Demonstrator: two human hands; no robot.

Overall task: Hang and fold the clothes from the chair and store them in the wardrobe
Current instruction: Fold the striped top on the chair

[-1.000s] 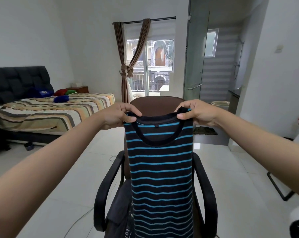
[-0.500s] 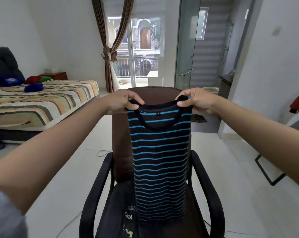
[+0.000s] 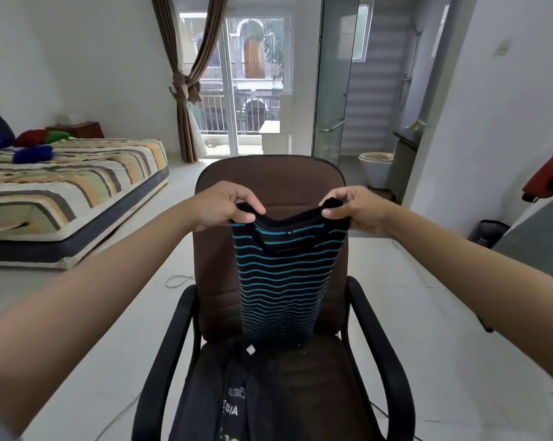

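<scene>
Bedroom chair [image 3: 270, 186], striped shirt [image 3: 284, 275] in hands [image 3: 219, 206]

striped shirt [image 3: 284, 275] lowered, hem now reaching chair [image 3: 268, 183] seat, neckline sagging

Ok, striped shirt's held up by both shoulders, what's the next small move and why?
Probably lower it onto the chair seat to fold: left hand and right hand pinch the striped shirt at the shoulders, its hem already reaching the seat beside a dark garment.

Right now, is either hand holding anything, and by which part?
Both hold the striped shirt by its shoulders: left hand and right hand each pinch one side of the neckline.
</scene>
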